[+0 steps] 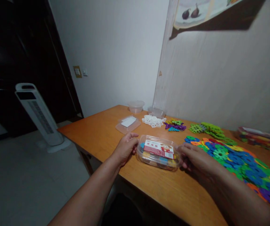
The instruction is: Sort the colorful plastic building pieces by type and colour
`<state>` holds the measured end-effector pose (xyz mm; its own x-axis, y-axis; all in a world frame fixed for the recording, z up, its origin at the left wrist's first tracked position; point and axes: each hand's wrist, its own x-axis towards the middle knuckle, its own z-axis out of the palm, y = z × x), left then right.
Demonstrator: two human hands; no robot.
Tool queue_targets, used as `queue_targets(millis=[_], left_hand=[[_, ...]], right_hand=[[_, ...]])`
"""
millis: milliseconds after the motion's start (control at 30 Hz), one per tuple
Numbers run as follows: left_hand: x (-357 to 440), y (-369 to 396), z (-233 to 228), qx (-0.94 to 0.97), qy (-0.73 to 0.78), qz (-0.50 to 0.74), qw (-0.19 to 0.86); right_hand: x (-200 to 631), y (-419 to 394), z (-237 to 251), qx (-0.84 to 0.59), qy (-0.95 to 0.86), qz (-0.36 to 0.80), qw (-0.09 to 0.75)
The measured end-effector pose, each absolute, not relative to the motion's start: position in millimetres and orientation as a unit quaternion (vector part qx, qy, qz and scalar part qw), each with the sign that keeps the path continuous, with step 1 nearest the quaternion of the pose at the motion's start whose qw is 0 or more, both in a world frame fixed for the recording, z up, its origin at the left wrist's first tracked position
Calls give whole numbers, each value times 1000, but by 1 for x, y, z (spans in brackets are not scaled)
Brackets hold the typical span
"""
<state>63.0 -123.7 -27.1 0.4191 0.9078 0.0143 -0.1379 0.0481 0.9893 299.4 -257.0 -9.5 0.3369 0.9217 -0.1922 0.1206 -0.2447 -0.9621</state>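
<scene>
A clear plastic container (154, 161) with a lid and a red-and-white label (158, 149) sits at the table's front edge. Blue, yellow and other coloured pieces show through its walls. Its left end is gripped by my left hand (126, 148), fingers curled against the side. At the opposite end, my right hand (195, 157) has its fingers and thumb closed on the rim. Right of it spreads a large pile of coloured plastic discs (240, 163), notched around their edges; my right forearm passes in front of part of this pile.
Behind lie a flat clear lidded box (128, 124), white lattice pieces (153, 121), purple and yellow pieces (175, 125) and green pieces (207, 129). A round tub (136, 106), a clear tray (157, 112) and a filled box (262, 138) stand near the wall. A tower fan (39, 114) is left.
</scene>
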Motion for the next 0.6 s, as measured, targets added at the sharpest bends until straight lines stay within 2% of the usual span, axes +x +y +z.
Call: queue_targets(millis=[600], left_hand=[[62,-124,-28,559,327,394,652]], right_hand=[[304,-256,-15,-634,-415,465,457]])
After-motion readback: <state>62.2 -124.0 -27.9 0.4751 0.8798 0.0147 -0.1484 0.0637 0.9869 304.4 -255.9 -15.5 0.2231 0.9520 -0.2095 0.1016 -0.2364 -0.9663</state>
